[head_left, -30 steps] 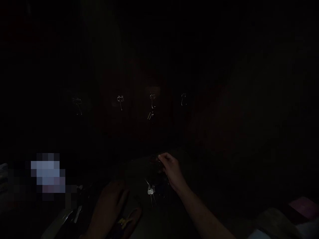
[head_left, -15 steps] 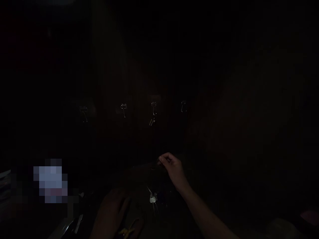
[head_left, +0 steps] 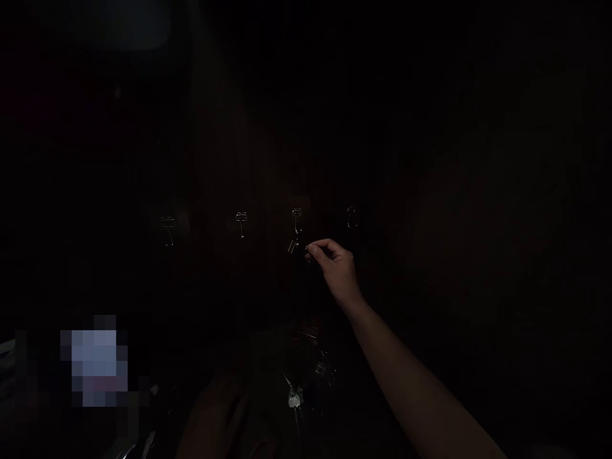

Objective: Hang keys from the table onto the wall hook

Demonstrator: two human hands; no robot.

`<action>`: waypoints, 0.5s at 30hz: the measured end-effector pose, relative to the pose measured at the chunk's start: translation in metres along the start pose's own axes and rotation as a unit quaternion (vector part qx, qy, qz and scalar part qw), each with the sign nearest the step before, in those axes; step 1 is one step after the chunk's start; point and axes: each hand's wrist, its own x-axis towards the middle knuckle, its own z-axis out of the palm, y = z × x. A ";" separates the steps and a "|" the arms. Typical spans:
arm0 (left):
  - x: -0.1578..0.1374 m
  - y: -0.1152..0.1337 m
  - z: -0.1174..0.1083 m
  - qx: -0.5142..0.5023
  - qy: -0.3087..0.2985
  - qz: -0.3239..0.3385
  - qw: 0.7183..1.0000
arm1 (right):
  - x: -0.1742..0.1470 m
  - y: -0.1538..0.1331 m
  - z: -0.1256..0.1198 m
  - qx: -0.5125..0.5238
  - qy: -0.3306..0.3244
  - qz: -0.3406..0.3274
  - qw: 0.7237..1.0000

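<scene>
Pinching something small, too dark to tell what, right hand (head_left: pixel 337 268) up by the third hook (head_left: pixel 297 220) | left hand (head_left: pixel 215 417) flat on counter near keys (head_left: pixel 294 398) | risk: fumbling the hook, way too dim

Very dark flat surface (head_left: pixel 268 357) low in the view, a bunch of keys (head_left: pixel 294 398) lying on it near the middle, a second faint metal glint (head_left: pixel 321 368) just beside and behind, the rest too dark to tell.
</scene>
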 end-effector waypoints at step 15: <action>0.005 -0.014 0.008 0.041 0.002 0.020 0.999 | 0.046 0.006 0.015 0.014 0.010 -0.018 1.000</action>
